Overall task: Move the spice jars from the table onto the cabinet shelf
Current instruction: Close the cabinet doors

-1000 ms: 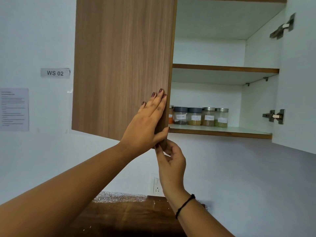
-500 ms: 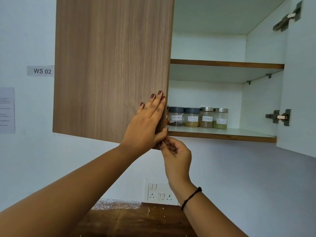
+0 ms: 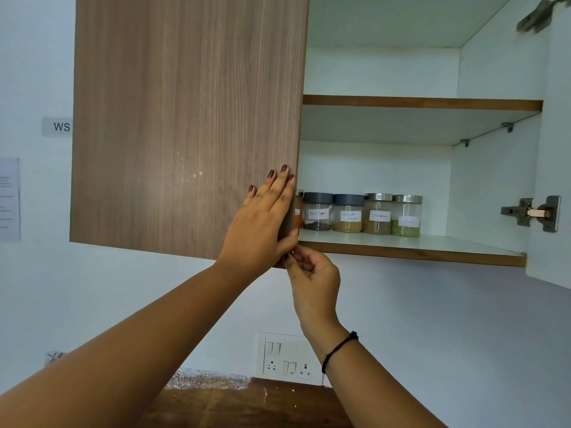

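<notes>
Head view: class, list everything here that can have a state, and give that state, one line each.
Left door: across its half of the cabinet; fully shut or not, cannot tell.
Right door: swung open.
Spice jars: upright, lidded, in a row on the lower shelf.
Left hand: fingers straight, flat on the left door.
Right hand: fingers curled at that door's lower corner; grip unclear.

Lower cabinet shelf [image 3: 463,246]: spice jars [image 3: 348,213] upright in row at left, leftmost partly behind door [image 3: 185,125].
</notes>
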Motion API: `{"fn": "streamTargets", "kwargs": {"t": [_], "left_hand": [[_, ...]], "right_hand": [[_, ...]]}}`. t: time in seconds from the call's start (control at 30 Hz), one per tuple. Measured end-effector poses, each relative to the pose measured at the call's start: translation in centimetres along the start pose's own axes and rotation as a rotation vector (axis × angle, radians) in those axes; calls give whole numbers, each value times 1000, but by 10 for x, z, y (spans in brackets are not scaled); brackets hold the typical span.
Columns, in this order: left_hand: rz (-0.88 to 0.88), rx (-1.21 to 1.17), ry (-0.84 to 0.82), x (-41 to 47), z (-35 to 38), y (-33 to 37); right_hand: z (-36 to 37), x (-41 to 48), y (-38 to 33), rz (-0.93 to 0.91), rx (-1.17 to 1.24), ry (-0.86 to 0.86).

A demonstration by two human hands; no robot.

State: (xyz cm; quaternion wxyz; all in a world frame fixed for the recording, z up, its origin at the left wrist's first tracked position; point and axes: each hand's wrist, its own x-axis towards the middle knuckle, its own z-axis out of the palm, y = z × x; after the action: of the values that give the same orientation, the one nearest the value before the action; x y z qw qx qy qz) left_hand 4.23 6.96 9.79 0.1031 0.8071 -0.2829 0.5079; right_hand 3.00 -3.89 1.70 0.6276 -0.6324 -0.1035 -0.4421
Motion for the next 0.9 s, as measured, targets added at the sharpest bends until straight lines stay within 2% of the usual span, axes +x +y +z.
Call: {"fn": "streamTargets", "kwargs": {"t": [0.53, 0.9], "left_hand": [[-64, 1, 1, 21, 40, -3], [-77, -28, -20, 27, 51, -10]], "right_hand": [[-2, 30, 32, -81, -125, 58], [-1, 41, 45, -167, -200, 35]]}}
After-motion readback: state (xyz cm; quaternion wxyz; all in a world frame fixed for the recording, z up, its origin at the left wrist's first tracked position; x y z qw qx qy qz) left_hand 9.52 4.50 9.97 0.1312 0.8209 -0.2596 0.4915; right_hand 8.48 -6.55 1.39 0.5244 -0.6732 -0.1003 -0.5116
